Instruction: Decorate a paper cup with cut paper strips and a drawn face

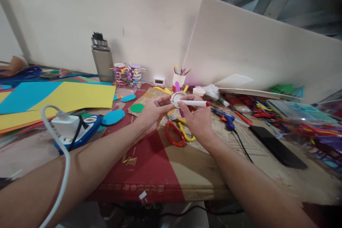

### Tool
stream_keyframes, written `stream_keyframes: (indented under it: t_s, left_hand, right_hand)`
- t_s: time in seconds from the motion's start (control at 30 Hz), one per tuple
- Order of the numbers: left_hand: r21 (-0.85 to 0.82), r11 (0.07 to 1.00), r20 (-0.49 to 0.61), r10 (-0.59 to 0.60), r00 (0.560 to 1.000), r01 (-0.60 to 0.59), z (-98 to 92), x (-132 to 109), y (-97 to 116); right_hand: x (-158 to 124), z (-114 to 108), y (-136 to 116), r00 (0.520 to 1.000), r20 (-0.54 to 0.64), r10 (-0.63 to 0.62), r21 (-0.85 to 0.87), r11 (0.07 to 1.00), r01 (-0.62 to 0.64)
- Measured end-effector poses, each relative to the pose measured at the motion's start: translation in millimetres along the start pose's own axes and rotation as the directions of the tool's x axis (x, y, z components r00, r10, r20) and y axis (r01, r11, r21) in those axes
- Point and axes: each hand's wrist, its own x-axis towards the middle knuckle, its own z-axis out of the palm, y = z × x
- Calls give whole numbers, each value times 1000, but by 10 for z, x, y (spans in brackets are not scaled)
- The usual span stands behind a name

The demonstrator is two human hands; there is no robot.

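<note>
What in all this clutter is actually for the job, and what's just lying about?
In hand: round white piece, held in the left hand; red-ended marker, in the right hand.

Probably just lying about: water bottle, black phone, blue glue gun.

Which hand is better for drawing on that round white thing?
Probably the right hand: it holds the white marker at the round white thing, while the left hand holds that thing's edge.
</note>
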Motion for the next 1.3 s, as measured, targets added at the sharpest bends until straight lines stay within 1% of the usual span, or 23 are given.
stream_keyframes:
  t_s: [0.4, 0.7, 0.97, 1.2, 1.3]
  left_hand:
    - [21, 999, 38, 28, 999, -29, 9, 5, -5]
    - [21, 1000, 46, 22, 999, -23, 12, 2, 10]
    - [1, 1000, 56, 12, 998, -12, -4, 11, 9]
    - [53, 998, 78, 14, 997, -19, -19, 1, 10]
    - [59, 998, 68, 28, 997, -32, -11, -6, 13]
  right_hand:
    - [-5, 4, 7, 1000, 3, 7, 20, 1000, -7]
    - [1, 2, 28, 1000, 8, -6, 10, 1000, 6]
    - [2, -7, -6, 1000, 18, 1, 24, 1000, -1]
    - [5, -4, 30, 1000, 21, 14, 56, 998, -15]
    - [7, -1, 36, 1000, 20, 14, 51, 999, -15]
